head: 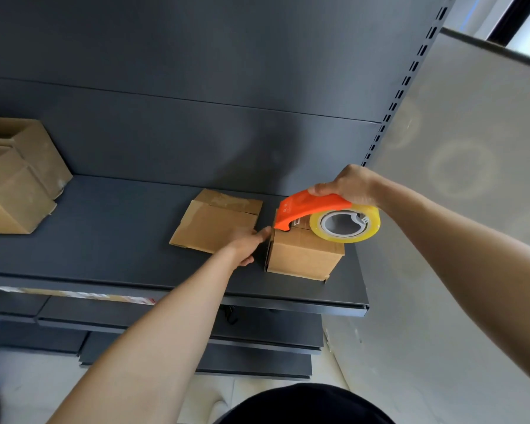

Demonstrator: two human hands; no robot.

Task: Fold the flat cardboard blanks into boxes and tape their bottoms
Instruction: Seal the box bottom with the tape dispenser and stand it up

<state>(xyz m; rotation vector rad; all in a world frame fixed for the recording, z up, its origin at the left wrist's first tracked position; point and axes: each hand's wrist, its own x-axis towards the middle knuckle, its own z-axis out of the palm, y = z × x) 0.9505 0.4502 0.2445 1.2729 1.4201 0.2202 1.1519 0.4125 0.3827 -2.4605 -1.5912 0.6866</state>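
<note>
While the right hand (pixel 349 185) clasps the curved orange tape dispenser (pixel 306 209) from above, fingers wrapped round its handle, the dispenser's pointed nose sits on the top face of the folded box (pixel 303 252), right at that face's nine o'clock edge. The clear, yellowish tape roll (pixel 344 223) on its pale core rides at the dispenser's three o'clock end and overhangs the box's right side. The box stands on the dark grey shelf (pixel 104 240), near the shelf's right end, at about four o'clock from the middle of the view, with its top flaps closed. The left hand (pixel 247 243) comes in from seven o'clock and meets the box's left side: its thumb is stretched out and touches the upper left edge just below the dispenser's nose, while the other fingers are loosely bent and grasp nothing. Just beside the box, at its ten o'clock, a flat cardboard blank (pixel 218 221) lies on the shelf, with some shiny tape across its far flap; the left hand's back overlaps its near corner. Well apart, at nine o'clock by the frame's left edge, a pile of cardboard boxes (pixel 16 175) rests on the same shelf. Behind everything rises a dark back panel (pixel 196 87), bounded at two o'clock by a slotted upright (pixel 410 75), with a pale wall (pixel 456 270) to its right. Lower shelves (pixel 196 332) of the same grey show at six o'clock.
</note>
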